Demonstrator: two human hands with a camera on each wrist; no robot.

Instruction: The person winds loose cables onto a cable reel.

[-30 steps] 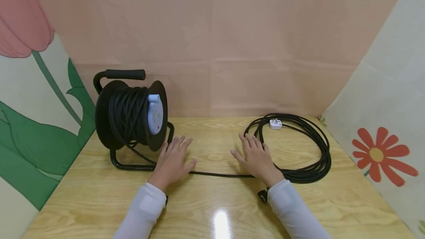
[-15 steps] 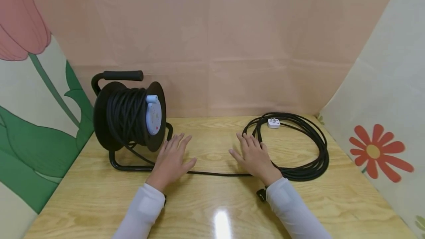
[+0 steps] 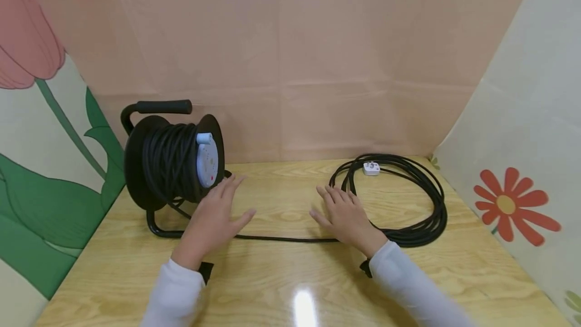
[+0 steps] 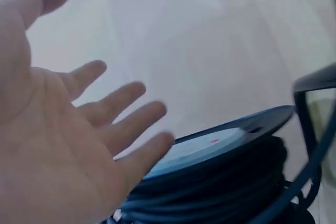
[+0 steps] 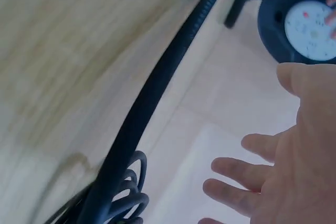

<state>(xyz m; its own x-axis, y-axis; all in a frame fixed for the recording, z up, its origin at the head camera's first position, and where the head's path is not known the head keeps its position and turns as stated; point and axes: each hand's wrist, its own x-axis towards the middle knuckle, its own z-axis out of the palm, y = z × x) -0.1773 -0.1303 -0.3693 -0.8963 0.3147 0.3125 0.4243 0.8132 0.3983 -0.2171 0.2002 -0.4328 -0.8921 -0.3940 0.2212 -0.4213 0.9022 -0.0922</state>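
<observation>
A black cable reel (image 3: 172, 160) with a pale blue socket face (image 3: 208, 164) stands at the left of the table. Its dark handle (image 3: 164, 107) points up at the back. My left hand (image 3: 213, 221) hovers in front of the reel's lower right side, fingers spread and nothing held, as the left wrist view also shows its bare palm (image 4: 68, 145). From the reel a black cable (image 3: 286, 239) runs right along the table to a loose coil (image 3: 436, 216). At the coil's left edge is my right hand (image 3: 349, 218), fingers straight and holding nothing. A white plug (image 3: 371, 168) lies inside the coil.
The wooden table (image 3: 272, 286) ends at a pink backdrop sheet (image 3: 281, 64). Flower-printed panels (image 3: 495, 115) close in both sides. The reel's black tube frame (image 3: 163, 233) rests on the tabletop.
My left hand has shifted left and tilted, now overlapping more of the reel's base. My right hand has barely moved. The head view has swung slightly; reel, cable and coil look unchanged.
</observation>
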